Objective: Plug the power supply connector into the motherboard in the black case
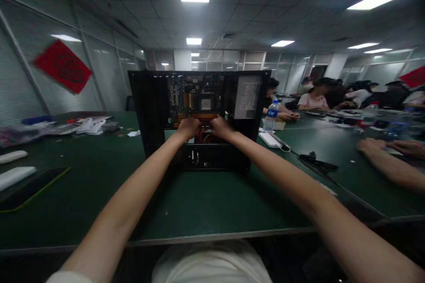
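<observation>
A black computer case (154, 97) stands upright on the green table in front of me, its open side towards me. Inside it a motherboard (195, 89) carries a square silver processor area (206, 104) and orange slots (210, 116). My left hand (190, 128) and my right hand (221, 128) are both inside the case, at either end of the orange slots, with curled fingers. What the fingertips grip is hidden. Red and dark cables (206, 137) lie between and below the hands. A labelled power supply (247, 97) sits at the upper right.
Right of the case are a water bottle (272, 112), a white power strip (269, 139) and black cables (317, 162). Another person's hand (370, 146) rests farther right. At left lie a dark mat (33, 188), white boxes (16, 176) and plastic bags (91, 126).
</observation>
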Motion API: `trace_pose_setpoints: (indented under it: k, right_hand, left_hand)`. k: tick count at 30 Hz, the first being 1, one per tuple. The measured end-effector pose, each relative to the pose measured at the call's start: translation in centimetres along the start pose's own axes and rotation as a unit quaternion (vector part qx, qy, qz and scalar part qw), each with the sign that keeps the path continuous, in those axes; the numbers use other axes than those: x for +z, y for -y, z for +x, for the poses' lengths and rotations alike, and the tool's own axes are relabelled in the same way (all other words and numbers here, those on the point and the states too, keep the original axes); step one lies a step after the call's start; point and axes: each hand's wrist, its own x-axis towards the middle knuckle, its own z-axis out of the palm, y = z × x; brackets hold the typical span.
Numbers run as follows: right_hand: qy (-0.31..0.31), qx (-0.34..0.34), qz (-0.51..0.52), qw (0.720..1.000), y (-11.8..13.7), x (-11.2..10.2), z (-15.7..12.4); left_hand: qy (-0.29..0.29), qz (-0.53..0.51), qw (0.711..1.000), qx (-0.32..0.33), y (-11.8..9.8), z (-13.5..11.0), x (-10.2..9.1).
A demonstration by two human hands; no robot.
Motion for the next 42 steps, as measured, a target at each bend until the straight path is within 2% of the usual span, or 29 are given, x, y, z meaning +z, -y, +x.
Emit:
trace_pose_setpoints:
  k: [6,17,25,28,31,33,34,36,38,40,42]
  right_hand:
    - [0.000,0.002,0.009,1.000,-0.3,0.1,0.3]
    - [-0.005,0.005,0.027,1.000,-0.5,0.4,1.1]
    - [-0.007,0.003,0.017,1.000,0.6,-0.4,0.0]
    - [-0.024,-0.021,0.009,0.999,1.1,-1.0,-0.8]
    - [-0.076,-0.094,-0.005,0.993,1.1,-1.1,-2.4]
    - [-0.147,-0.173,-0.029,0.973,0.7,-0.9,-4.0]
    - [-0.192,-0.233,-0.050,0.952,0.3,-0.9,-5.1]
    - [-0.284,-0.367,-0.088,0.881,-0.9,-0.9,-7.5]
    - [-0.353,-0.456,-0.094,0.812,-2.8,-1.3,-10.0]
    - [-0.415,-0.471,-0.065,0.776,-5.4,-1.7,-12.2]
    - [-0.496,-0.404,-0.016,0.768,-8.3,-1.8,-13.4]
  left_hand:
    - [-0.008,0.002,1.000,-0.002,-0.1,0.0,-0.1]
    - [-0.023,-0.002,1.000,0.000,0.8,0.8,0.7]
    - [-0.032,-0.051,0.998,0.004,1.8,0.6,1.5]
    - [-0.055,-0.077,0.996,0.000,2.1,-0.2,1.6]
    - [-0.082,-0.100,0.992,0.001,2.5,-1.1,1.4]
    - [-0.095,-0.109,0.989,0.006,2.8,-1.8,1.3]
    - [-0.105,-0.116,0.988,0.011,2.8,-2.3,1.3]
    - [-0.123,-0.124,0.984,0.041,2.8,-3.5,1.4]
    - [-0.127,-0.112,0.982,0.083,2.6,-5.1,2.0]
    - [-0.131,-0.077,0.981,0.118,2.1,-7.1,2.9]
    - [-0.156,-0.035,0.979,0.124,1.6,-8.8,3.8]
